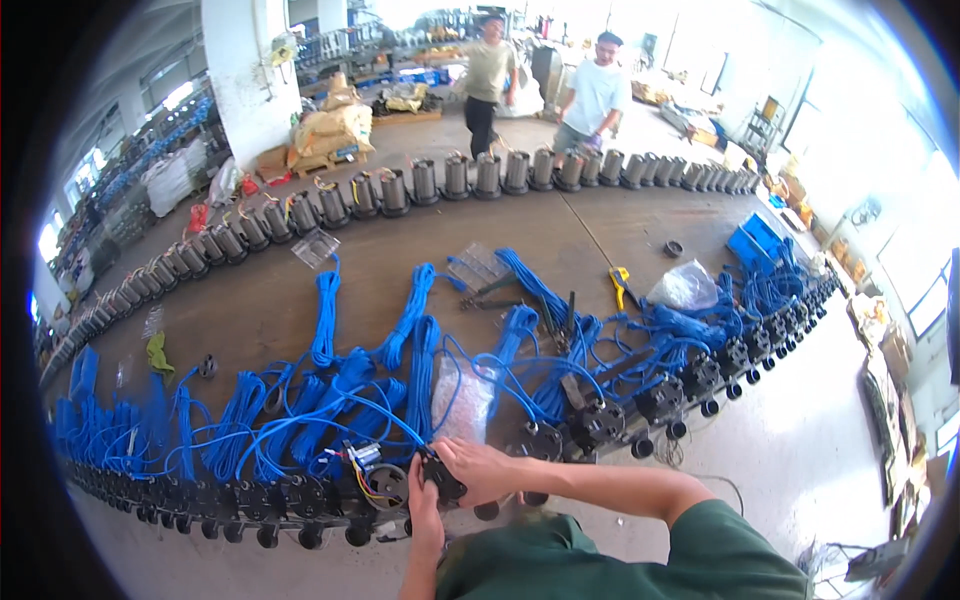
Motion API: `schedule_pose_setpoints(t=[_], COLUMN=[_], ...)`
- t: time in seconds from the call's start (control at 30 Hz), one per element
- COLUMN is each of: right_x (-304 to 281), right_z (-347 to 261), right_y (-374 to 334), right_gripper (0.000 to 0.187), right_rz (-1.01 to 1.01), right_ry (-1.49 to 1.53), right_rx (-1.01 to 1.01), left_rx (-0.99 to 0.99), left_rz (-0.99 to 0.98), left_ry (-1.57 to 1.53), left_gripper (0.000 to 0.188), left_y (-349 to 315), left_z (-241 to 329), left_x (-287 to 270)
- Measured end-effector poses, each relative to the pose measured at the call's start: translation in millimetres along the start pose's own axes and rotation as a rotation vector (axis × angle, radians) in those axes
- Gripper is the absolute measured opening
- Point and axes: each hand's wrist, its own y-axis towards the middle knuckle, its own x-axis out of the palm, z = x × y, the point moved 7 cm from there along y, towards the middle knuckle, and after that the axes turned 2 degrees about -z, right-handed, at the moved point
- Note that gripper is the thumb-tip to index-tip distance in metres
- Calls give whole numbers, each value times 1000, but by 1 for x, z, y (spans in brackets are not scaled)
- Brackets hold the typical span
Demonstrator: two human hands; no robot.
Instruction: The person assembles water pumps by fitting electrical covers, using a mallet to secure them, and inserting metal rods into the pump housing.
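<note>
We see a round black part at the surface's near edge, a blue cable running to it. Our left hand is closed around its left side, thumb up; our right hand, at 3 o'clock, is curled over its right side, fingers bent. The step in hand looks like working the part with both hands; the next move seems to call for a steady left hold and careful right fingers, with the cable slack.

Clock directions run from that part. At 9 o'clock, just beside it, is one open black housing with coloured wires. At 12 is a bag of white pieces; a second bag is at 2, making two. Two clear trays lie at 11 and 12, one yellow-handled tool between 1 and 2, one blue bin at 2. Blue cable bundles overlap beyond counting. Metal cylinders, well over thirty, line the surface's far edge; two people stand beyond, at 12 and 1.
</note>
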Motion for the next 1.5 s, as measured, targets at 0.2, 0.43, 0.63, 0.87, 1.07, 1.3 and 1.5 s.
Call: schedule_pose_setpoints(t=[0.2, 0.43, 0.63, 0.87, 1.07, 1.3, 1.5], right_x=[-8, -208, -138, -117, -181, -258, -175], right_z=[11, 71, 324, 310, 255, 139, 38], right_y=[-10, -43, -172, -159, -153, -197, -263], right_gripper=[96, 17, 61, 39, 35, 29, 37], right_rz=[26, 600, -713, -750, -479, 332, 346], right_ry=[103, 38, -555, -584, -834, -180, 820], right_rx=[-52, 415, 885, 835, 876, 919, 904], left_rx=[21, 91, 44, 88, 157, 212, 176], left_rz=[93, 166, 127, 206, 279, 551, 478], left_ry=[302, 313, 352, 384, 389, 355, 407], left_gripper=[53, 43, 43, 46, 44, 47, 45], left_y=[17, 16, 20, 14, 13, -6, -2], left_z=[-16, -6, -1, 0, -6, -24, -20], left_x=[8, 7, 20, 14, 23, 26, 15])
